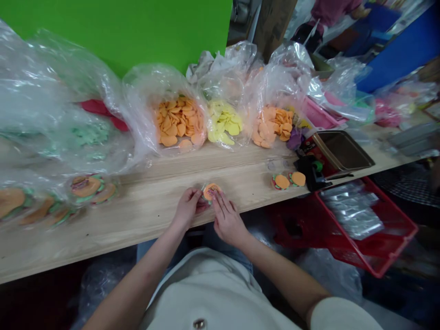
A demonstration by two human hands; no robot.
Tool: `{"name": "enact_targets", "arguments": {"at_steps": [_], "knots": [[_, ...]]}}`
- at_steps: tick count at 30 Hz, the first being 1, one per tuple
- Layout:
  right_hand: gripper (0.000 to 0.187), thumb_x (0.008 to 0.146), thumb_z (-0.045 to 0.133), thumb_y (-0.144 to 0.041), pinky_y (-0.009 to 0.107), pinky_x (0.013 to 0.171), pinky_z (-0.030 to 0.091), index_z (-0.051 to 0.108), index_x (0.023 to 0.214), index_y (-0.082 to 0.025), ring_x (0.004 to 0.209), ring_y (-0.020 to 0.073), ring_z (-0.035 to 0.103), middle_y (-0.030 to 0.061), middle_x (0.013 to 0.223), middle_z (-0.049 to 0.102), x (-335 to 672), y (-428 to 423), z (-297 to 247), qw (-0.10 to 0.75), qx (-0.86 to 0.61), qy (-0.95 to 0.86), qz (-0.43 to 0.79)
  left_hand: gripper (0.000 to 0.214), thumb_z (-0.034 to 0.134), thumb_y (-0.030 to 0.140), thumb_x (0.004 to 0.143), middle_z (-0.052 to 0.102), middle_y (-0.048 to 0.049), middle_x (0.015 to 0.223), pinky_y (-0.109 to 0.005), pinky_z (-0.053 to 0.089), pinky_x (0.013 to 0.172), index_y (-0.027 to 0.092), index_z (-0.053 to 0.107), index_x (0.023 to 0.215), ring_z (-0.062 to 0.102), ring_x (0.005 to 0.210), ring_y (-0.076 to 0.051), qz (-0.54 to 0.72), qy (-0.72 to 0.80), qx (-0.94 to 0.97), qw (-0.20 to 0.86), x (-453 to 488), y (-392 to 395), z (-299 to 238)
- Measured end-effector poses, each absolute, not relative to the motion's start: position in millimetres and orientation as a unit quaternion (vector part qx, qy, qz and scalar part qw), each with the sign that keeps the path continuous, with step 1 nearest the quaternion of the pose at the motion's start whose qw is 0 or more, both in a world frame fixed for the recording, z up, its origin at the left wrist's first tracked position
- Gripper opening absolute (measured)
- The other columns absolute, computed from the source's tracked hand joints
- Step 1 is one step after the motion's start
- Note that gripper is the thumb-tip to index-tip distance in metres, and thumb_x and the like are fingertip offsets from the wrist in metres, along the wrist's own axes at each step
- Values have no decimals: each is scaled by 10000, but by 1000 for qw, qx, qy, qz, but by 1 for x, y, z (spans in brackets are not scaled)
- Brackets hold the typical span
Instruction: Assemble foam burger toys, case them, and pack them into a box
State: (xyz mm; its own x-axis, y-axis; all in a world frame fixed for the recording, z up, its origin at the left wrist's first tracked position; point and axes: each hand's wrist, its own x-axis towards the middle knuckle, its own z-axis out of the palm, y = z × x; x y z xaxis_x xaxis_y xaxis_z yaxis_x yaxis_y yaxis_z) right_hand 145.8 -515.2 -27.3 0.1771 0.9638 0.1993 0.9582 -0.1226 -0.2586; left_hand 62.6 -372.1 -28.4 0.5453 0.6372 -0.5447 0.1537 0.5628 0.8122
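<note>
Here we see two bare hands at the front edge of a pale wooden worktop point(103, 224). The left grip point(187, 207) is closed, with its curled fingers and thumb pinching the edge of a small orange disc point(211, 191) with a green rim. The right grip point(228, 219) is open, with its fingers straight and spread, and its fingertips point(217, 198) lie on the face of the disc. The disc is held between the hands, just above the worktop, near its front edge.

Along the back of the worktop, we note a row of see-through plastic bags. One holds orange discs point(178, 121), the next yellow discs point(223, 126), and the third paler orange discs point(271, 126). To the left, more bags hold green pieces point(91, 134) and orange pieces with green rims point(85, 187).

To the right of the hands, we observe two finished-looking round pieces point(288, 180) lying side by side on the worktop, just beside a black tape dispenser point(311, 172) and a brown metal tray point(343, 150). Below the worktop's edge, a red crate point(378, 233) holds silvery packets point(354, 213). A green board point(113, 27) stands behind the row of bags, and a second person in a pink top point(330, 9) is at the far upper right.
</note>
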Motion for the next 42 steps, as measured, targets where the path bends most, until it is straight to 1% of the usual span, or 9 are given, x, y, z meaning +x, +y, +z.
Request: {"name": "enact_targets", "arguments": {"at_steps": [4, 7, 8, 12, 15, 24, 30, 37, 42], "knots": [[596, 777, 415, -129, 372, 971, 349, 319, 1364, -86, 1217, 236, 399, 138, 1307, 487, 167, -501, -11, 258, -752, -604, 56, 268, 605, 408, 701, 542, 49, 578, -199, 479, 506, 176, 486, 760, 552, 514, -87, 173, 444, 463, 747, 64, -371, -31], [317, 845, 395, -202, 316, 819, 424, 562, 1108, -144, 940, 200, 555, 112, 1037, 624, 196, -476, -1, 317, -813, -482, 84, 281, 610, 427, 693, 535, 48, 591, -213, 478, 513, 174, 518, 773, 532, 521, -93, 169, 421, 496, 740, 59, -371, -24], [272, 871, 387, -263, 293, 738, 431, 603, 991, -149, 831, 187, 570, 99, 929, 638, 203, -467, 2, 310, -834, -441, 116, 286, 617, 431, 690, 540, 43, 596, -218, 478, 514, 172, 537, 781, 531, 527, -98, 163, 413, 509, 737, 55, -372, -21], [428, 879, 385, -495, 229, 518, 303, 585, 683, -170, 541, 116, 466, 7, 591, 557, 201, -445, 5, 223, -820, -447, 281, 285, 642, 415, 690, 565, 20, 598, -222, 463, 508, 157, 603, 805, 536, 533, -117, 122, 386, 558, 724, 27, -376, -5], [421, 893, 394, -459, 226, 519, 262, 573, 644, -170, 535, 98, 440, -6, 571, 547, 170, -450, -2, 227, -795, -487, 280, 288, 602, 423, 730, 570, 14, 610, -228, 459, 498, 153, 610, 829, 530, 521, -117, 63, 386, 580, 714, 0, -382, 2], [345, 917, 385, -288, 227, 603, 335, 615, 686, -175, 613, 119, 532, 19, 671, 642, 108, -492, -29, 283, -719, -572, 276, 267, 601, 440, 723, 542, 24, 571, -206, 422, 483, 180, 623, 782, 501, 518, -110, -18, 445, 489, 750, -59, -423, 8], [396, 914, 385, -322, 236, 534, 327, 541, 576, -189, 504, 107, 459, 5, 552, 570, 101, -503, -20, 276, -706, -608, 236, 237, 659, 372, 688, 668, -48, 811, -227, 433, 632, 190, 687, 837, 559, 701, -146, 17, 437, 506, 744, -75, -436, 9], [420, 911, 378, -316, 253, 502, 263, 502, 531, -188, 476, 102, 414, 3, 507, 526, 97, -505, -26, 259, -670, -661, 217, 218, 588, 398, 749, 573, -2, 640, -206, 378, 528, 189, 652, 748, 475, 574, -119, 3, 420, 578, 699, -80, -438, 9], [432, 920, 359, -313, 247, 505, 248, 514, 539, -182, 488, 94, 417, -8, 516, 527, 93, -496, -21, 259, -643, -680, 237, 253, 654, 350, 693, 615, -33, 896, -258, 451, 701, 222, 614, 908, 555, 822, -185, -16, 345, 633, 693, -72, -428, 27]]}}
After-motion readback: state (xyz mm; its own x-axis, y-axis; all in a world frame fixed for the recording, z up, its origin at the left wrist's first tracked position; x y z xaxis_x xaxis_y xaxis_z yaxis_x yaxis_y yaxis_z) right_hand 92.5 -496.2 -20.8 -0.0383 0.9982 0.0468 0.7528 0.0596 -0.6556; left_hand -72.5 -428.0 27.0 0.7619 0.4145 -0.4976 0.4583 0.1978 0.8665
